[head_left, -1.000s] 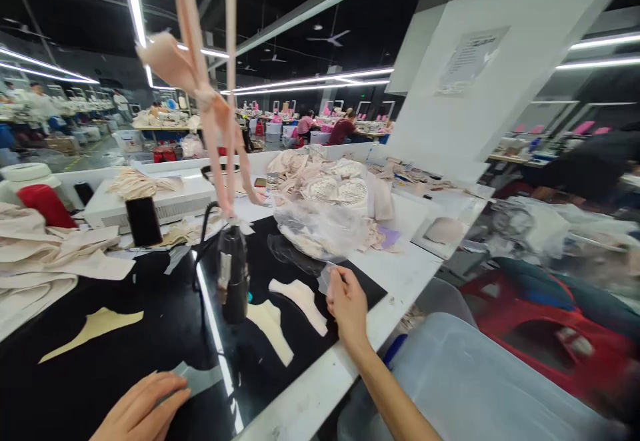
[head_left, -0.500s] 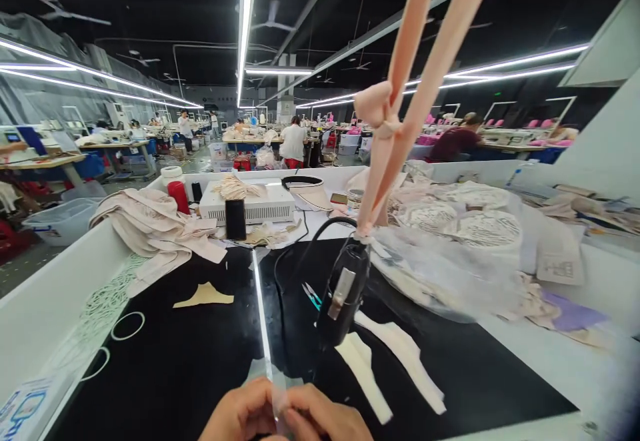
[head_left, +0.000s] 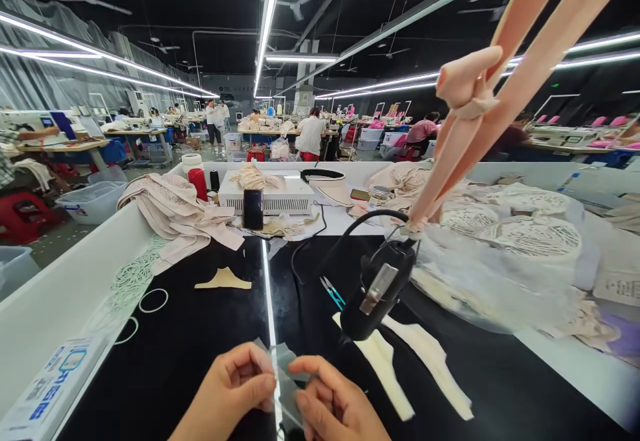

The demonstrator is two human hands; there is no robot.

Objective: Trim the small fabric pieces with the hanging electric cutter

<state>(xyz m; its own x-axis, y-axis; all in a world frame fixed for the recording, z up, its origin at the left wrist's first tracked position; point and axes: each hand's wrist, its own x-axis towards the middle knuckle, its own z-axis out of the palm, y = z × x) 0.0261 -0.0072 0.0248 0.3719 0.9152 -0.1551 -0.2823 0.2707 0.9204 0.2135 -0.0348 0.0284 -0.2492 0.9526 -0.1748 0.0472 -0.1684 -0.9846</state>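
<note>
My left hand (head_left: 227, 394) and my right hand (head_left: 335, 407) meet at the bottom edge over the black work surface (head_left: 200, 347). Both pinch a small thin translucent grey piece (head_left: 285, 374) between thumb and fingers. Just beyond them a black hand tool (head_left: 380, 287) hangs tilted from pink fabric straps (head_left: 480, 107) with a cable looping behind it. Two cream fabric cut pieces (head_left: 400, 367) lie on the black surface to the right of my hands. Small teal-handled snips (head_left: 333, 292) lie near the tool.
A tan cut piece (head_left: 223, 280) lies at centre left, white rings (head_left: 150, 301) by the white tray wall (head_left: 60, 294). A white machine box (head_left: 273, 197), a dark phone (head_left: 253, 209), folded beige fabric (head_left: 175, 214) and bagged lace pieces (head_left: 500, 254) ring the surface. Other workers sit at distant tables.
My view swung left. My right hand came back from the clear bag at the right to meet my left hand, and both now hold the grey piece a little higher.
</note>
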